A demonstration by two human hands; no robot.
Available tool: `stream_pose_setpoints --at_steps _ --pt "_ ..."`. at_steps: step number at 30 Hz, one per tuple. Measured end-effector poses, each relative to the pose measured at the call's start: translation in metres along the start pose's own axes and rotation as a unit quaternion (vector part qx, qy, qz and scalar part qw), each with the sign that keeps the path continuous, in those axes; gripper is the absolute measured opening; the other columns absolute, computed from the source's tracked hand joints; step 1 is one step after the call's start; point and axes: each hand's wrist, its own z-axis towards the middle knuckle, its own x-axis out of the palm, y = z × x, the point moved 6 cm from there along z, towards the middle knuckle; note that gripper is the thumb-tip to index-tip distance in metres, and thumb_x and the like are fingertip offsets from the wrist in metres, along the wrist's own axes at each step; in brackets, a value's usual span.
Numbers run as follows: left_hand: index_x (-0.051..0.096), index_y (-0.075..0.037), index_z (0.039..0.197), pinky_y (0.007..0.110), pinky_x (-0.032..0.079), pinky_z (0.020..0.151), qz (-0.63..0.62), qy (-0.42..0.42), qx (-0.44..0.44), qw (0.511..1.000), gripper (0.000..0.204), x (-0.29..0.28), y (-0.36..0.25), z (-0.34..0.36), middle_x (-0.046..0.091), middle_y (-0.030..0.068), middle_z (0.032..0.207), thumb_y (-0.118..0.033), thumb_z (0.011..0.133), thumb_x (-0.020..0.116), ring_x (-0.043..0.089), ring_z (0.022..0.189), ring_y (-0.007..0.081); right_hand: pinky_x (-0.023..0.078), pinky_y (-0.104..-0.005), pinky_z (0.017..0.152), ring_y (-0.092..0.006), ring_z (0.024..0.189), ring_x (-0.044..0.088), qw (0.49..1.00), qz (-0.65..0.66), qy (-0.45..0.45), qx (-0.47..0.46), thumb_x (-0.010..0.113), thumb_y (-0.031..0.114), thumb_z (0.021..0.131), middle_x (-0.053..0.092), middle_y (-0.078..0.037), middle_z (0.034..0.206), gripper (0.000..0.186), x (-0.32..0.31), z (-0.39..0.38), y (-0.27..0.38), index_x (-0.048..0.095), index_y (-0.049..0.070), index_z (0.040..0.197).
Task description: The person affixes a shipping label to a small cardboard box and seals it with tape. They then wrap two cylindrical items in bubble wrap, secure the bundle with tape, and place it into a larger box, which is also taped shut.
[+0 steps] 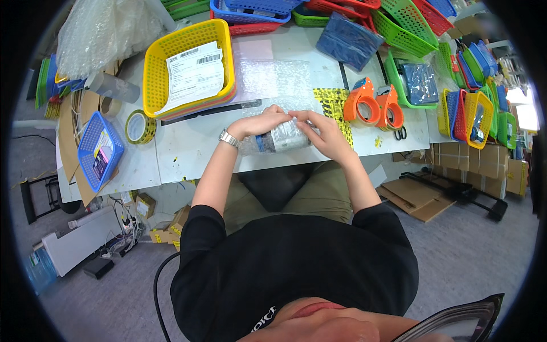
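A bubble-wrapped bundle (279,138), partly dark with a pale section, lies near the front edge of the white table (194,154). My left hand (256,123), with a metal watch on the wrist, is closed over the bundle's upper left. My right hand (322,134) grips its right end, fingers bent over the top. Some fingertips meet on the wrap. Flat clear bubble wrap (290,80) extends behind the bundle. Yellow-and-black printed tape strips (333,108) cover the tabletop just to the right.
A yellow basket (149,80) with paper slips, a blue basket (85,148) and a tape roll (137,126) stand left. Two orange dispensers (370,117), scissors (400,132) and a green basket (392,74) are right. Stacked baskets (399,25) line the back; cartons (478,162) sit lower right.
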Motion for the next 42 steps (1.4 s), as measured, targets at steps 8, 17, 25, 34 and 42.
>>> stream_pose_setpoints --at_steps 8,17,25,34,42 --pt "0.047 -0.003 0.138 0.04 0.029 0.112 -0.212 -0.352 0.291 0.864 0.058 -0.016 0.013 -0.09 0.05 0.0123 0.141 -0.045 0.099 0.045 0.045 0.131 0.0224 0.05 -0.0338 0.077 -0.0236 0.083 0.066 0.996 0.074 -0.018 0.042 0.057 0.024 0.097 0.069 -0.011 0.092 0.022 -0.004 0.019 -0.022 0.062 0.004 0.105" --pt "0.052 -0.006 0.13 0.041 0.038 0.102 0.463 -0.416 0.208 0.755 0.078 0.024 -0.067 -0.08 0.055 0.0083 0.126 -0.033 0.064 0.083 0.051 0.117 0.0256 0.046 -0.0287 0.073 -0.0111 0.08 0.057 0.985 0.142 -0.008 0.095 0.058 0.024 0.097 0.064 -0.002 0.088 0.021 -0.007 0.038 -0.051 0.06 0.003 0.1" --pt "0.057 -0.005 0.119 0.039 0.043 0.094 0.424 -0.367 0.225 0.797 0.074 -0.011 -0.074 -0.048 0.057 0.0079 0.116 -0.027 0.055 0.087 0.054 0.11 0.026 0.045 -0.0326 0.088 -0.0195 0.095 0.056 0.996 0.042 0.003 0.079 0.066 0.026 0.09 0.063 -0.006 0.102 0.037 -0.031 0.077 -0.1 0.061 0.008 0.122" --pt "0.058 -0.006 0.113 0.037 0.048 0.089 0.376 -0.347 0.222 0.83 0.069 -0.023 -0.072 -0.037 0.058 0.0078 0.11 -0.023 0.053 0.089 0.054 0.106 0.027 0.048 -0.0397 0.084 -0.0323 0.096 0.06 0.972 -0.233 -0.008 -0.022 0.077 0.033 0.075 0.061 -0.01 0.093 0.034 -0.039 0.133 -0.148 0.074 0.019 0.104" --pt "0.059 -0.007 0.114 0.038 0.048 0.09 0.364 -0.338 0.233 0.836 0.069 -0.028 -0.073 -0.034 0.058 0.0072 0.111 -0.023 0.054 0.088 0.054 0.106 0.0275 0.048 -0.0394 0.084 -0.0311 0.097 0.063 0.952 -0.105 -0.279 0.064 0.071 0.039 0.082 0.062 -0.017 0.118 0.059 -0.09 0.16 -0.131 0.058 0.002 0.125"
